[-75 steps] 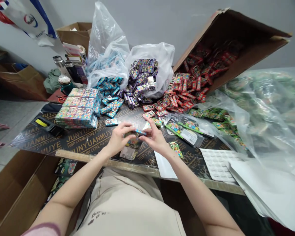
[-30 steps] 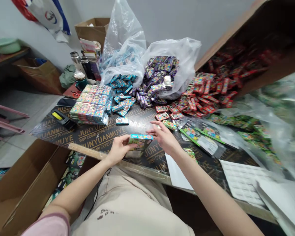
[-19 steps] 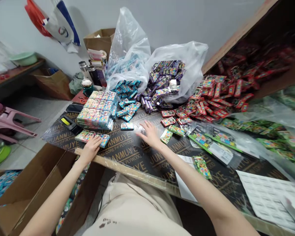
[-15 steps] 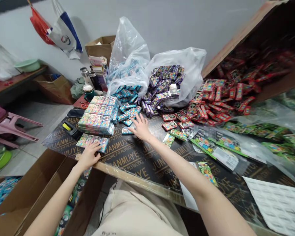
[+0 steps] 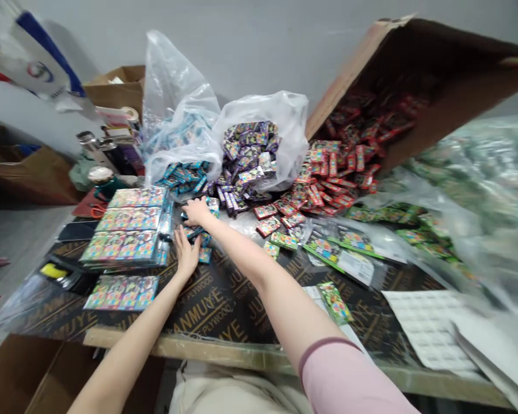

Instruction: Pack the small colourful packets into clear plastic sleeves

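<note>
My right hand (image 5: 197, 211) lies over the small blue packets (image 5: 213, 206), its fingers reaching left and bent a little across them. Just below it, my left hand (image 5: 187, 254) rests against the near side of the same packets with fingers stretched out. Neither hand visibly lifts a packet, and some packets are hidden under the fingers. Left of both hands stands a tall stack of colourful packet sheets (image 5: 127, 224). One row of joined packets (image 5: 121, 292) lies flat in front of that stack.
Behind are clear bags of blue packets (image 5: 185, 175) and purple packets (image 5: 250, 149). Red packets (image 5: 323, 184) spill from a tilted carton (image 5: 371, 52). Green packets (image 5: 334, 302) and a white sheet (image 5: 431, 328) lie right. A black-and-yellow tool (image 5: 63, 273) sits left.
My left hand has left the row of packets and moved right to the blue packets. My right hand has shifted onto these packets, now closer together. The view has turned right.
</note>
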Action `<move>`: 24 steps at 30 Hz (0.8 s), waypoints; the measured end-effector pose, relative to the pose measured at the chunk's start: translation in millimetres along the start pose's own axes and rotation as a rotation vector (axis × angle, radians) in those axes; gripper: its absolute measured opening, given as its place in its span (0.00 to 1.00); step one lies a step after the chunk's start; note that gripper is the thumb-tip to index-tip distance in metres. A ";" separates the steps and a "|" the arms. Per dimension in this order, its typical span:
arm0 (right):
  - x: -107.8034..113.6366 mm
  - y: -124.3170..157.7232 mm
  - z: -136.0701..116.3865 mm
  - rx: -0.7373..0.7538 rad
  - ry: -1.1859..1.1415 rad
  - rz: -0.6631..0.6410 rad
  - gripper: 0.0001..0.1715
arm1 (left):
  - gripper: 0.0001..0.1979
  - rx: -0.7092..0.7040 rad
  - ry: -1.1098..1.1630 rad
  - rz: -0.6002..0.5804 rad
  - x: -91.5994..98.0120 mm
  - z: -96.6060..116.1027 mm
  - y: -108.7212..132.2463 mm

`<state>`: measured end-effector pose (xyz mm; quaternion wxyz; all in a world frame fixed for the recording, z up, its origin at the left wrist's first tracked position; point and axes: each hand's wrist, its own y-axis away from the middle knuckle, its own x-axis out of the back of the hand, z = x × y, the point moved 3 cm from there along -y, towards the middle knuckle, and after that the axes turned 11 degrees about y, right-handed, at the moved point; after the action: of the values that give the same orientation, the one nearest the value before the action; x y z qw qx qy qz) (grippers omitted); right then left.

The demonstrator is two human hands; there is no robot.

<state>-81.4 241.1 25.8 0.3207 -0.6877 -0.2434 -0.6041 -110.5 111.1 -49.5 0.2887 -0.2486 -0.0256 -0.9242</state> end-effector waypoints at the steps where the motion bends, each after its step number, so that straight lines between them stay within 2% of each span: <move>1: -1.9 11.3 3.9 0.020 0.013 -0.006 0.17 | 0.38 0.001 -0.019 0.000 -7.1 -0.4 -0.3; 4: -2.8 53.9 17.8 0.080 0.039 -0.013 0.16 | 0.38 -0.031 -0.028 -0.034 -30.3 5.0 5.4; 6: 2.9 87.8 34.1 0.112 0.045 0.002 0.21 | 0.40 -0.072 0.008 -0.066 -46.6 13.0 12.4; 8: 13.8 126.7 63.8 0.078 0.061 0.052 0.28 | 0.43 -0.104 0.061 -0.083 -60.8 21.6 19.1; 10: 27.3 171.9 111.8 -0.074 0.106 0.122 0.33 | 0.45 -0.112 0.114 -0.080 -71.4 28.8 24.2; 12: 38.0 223.3 174.6 -0.321 0.184 0.118 0.35 | 0.45 -0.117 0.164 -0.082 -78.9 34.9 27.9; 14: 43.3 276.4 238.3 -0.541 0.270 0.026 0.40 | 0.44 -0.125 0.202 -0.129 -84.5 40.9 31.9; 15: 42.9 301.4 266.3 -0.627 0.302 -0.067 0.45 | 0.43 -0.119 0.212 -0.163 -86.6 43.9 34.5; 17: 38.8 342.1 305.6 -0.682 0.323 -0.225 0.48 | 0.39 -0.087 0.209 -0.220 -88.1 50.2 41.4; 20: 31.1 374.0 322.5 -0.580 0.319 -0.241 0.36 | 0.34 -0.015 0.164 -0.208 -80.7 60.6 56.2; 22: 27.8 381.3 317.7 -0.519 0.318 -0.199 0.28 | 0.34 -0.001 0.141 -0.186 -71.3 69.0 68.5; 24: 28.7 382.7 309.7 -0.481 0.319 -0.159 0.25 | 0.33 -0.043 0.144 -0.201 -61.6 79.0 81.7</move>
<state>408.4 208.6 -22.2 0.1342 -0.6192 -0.0928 -0.7681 13.0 90.3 -17.4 0.1904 -0.1838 -0.0096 -0.9643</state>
